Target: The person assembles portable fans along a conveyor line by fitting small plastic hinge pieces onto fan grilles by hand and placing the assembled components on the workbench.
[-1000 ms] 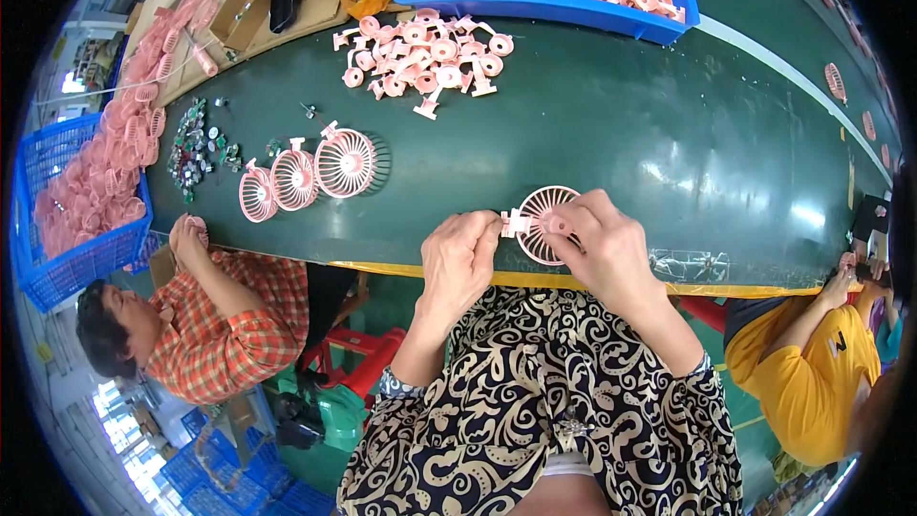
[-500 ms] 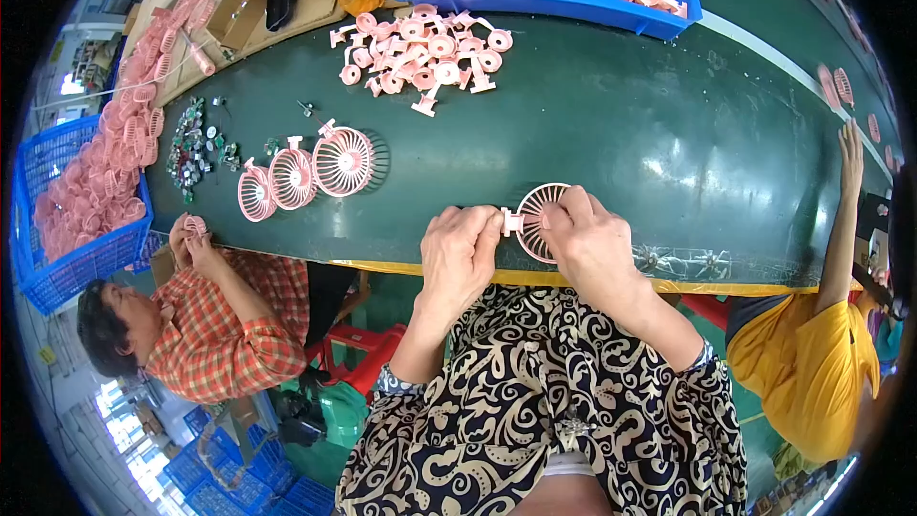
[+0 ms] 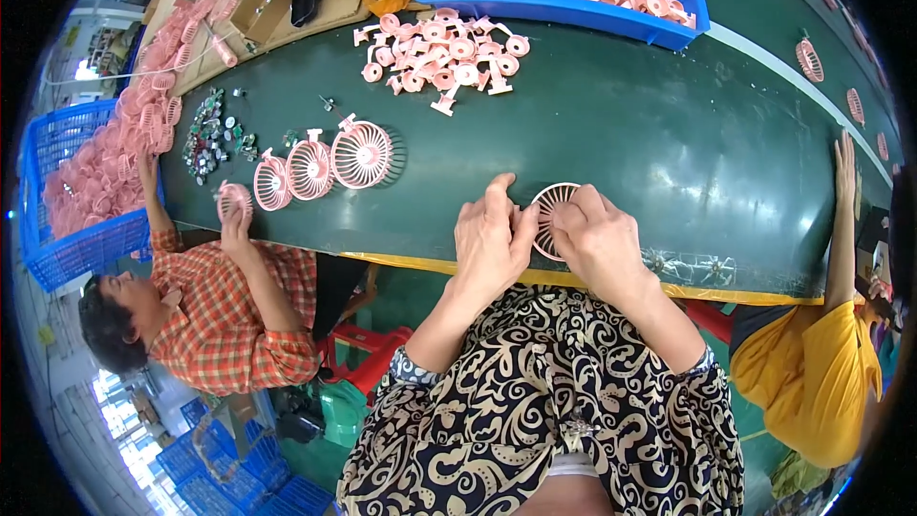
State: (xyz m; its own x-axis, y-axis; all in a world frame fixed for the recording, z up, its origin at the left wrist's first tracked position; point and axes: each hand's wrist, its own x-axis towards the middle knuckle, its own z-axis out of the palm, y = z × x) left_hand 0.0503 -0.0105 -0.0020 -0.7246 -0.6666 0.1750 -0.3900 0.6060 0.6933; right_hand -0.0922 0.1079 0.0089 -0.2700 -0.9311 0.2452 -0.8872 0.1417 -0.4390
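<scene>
A round pink fan cage [image 3: 548, 218] with radial ribs is held just above the green table's near edge, in front of my body. My right hand [image 3: 600, 241] is closed on its right side, the fingertips bent over the ribs. At the left side, my left hand [image 3: 492, 237] is closed against the cage, its index finger raised. The cage's neck is hidden behind the left hand. To the left, three pink fan cages [image 3: 361, 154] stand in a row on the table. Beyond them lies a heap of pink ring-shaped parts with stems [image 3: 449, 57].
A blue bin [image 3: 573, 10] of pink parts stands at the far side. Small circuit boards [image 3: 212, 139] lie at left, near a blue basket [image 3: 91, 248] heaped with pink cages. A co-worker in a checked shirt [image 3: 229, 325] sits left; another in yellow [image 3: 812, 373] is at right.
My left hand has turned and moved up to the cage, covering its neck, with the index finger lifted. The left co-worker now reaches toward the basket, holding a pink cage over the table.
</scene>
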